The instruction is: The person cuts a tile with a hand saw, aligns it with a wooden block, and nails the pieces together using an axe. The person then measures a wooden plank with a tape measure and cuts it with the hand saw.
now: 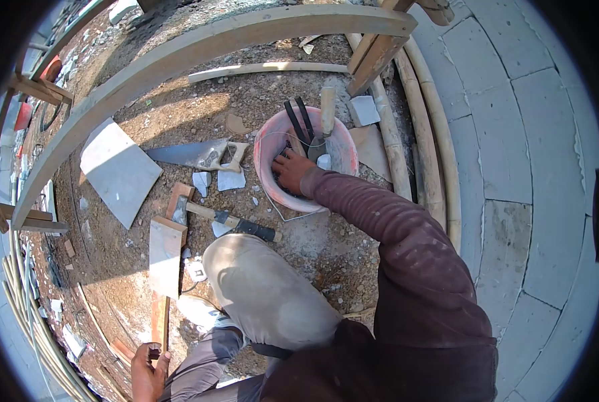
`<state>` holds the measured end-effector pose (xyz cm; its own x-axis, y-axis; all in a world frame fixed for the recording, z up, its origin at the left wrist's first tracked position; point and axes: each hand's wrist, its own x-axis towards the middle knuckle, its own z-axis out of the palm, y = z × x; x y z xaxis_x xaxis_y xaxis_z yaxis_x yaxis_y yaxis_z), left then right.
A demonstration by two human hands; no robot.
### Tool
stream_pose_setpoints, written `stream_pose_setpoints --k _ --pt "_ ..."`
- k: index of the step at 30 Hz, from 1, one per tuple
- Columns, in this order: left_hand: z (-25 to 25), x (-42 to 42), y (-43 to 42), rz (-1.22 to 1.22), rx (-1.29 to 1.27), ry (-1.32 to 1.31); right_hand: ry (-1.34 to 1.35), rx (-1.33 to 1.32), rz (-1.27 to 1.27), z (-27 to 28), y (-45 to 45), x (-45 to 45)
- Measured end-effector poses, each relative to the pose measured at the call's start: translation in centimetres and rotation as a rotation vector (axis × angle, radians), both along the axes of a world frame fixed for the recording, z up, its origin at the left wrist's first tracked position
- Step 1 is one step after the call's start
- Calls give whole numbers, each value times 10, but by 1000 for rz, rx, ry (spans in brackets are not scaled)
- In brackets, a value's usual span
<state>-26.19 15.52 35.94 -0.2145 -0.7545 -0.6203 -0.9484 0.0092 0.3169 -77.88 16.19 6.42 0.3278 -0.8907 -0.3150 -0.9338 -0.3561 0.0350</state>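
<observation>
My right hand point(293, 172) reaches into a pinkish, dust-coated bucket point(340, 157), its visible fingers apart over dark contents that I cannot make out. Black-handled pliers or cutters point(300, 120) and a tool with a pale wooden handle point(327, 110) stick up from the bucket. At the lower left, my left hand point(148, 373) has its thumb and fingers closed around the end of a narrow wooden strip point(160, 320). That strip runs up beneath a pale-faced board point(165, 258). A hammer point(232, 220) with a dark grip lies between the board and the bucket.
A handsaw point(195, 154) lies left of the bucket, beside a large pale slab point(120, 171). A long wooden beam point(199, 40) arches across the top of the view, joined to a post point(378, 61). Bamboo poles point(435, 144) border a grey block wall point(494, 141) at right.
</observation>
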Motion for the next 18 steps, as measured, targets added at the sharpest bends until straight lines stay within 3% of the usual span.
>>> stream_pose_setpoints --k 5,8,11,14,18 --pt "2 -4 -11 -8 -26 24 37 135 -39 9 -14 2" --pt "-1 0 -14 -22 5 7 -62 116 -79 3 -16 -4" --pt "-9 4 -15 10 35 32 -325 169 -270 13 -25 -8" --pt "-7 4 -16 35 55 20 -192 45 -216 19 -36 -16" --pt "1 -2 -16 22 57 -6 -284 -169 -286 10 -25 -14"
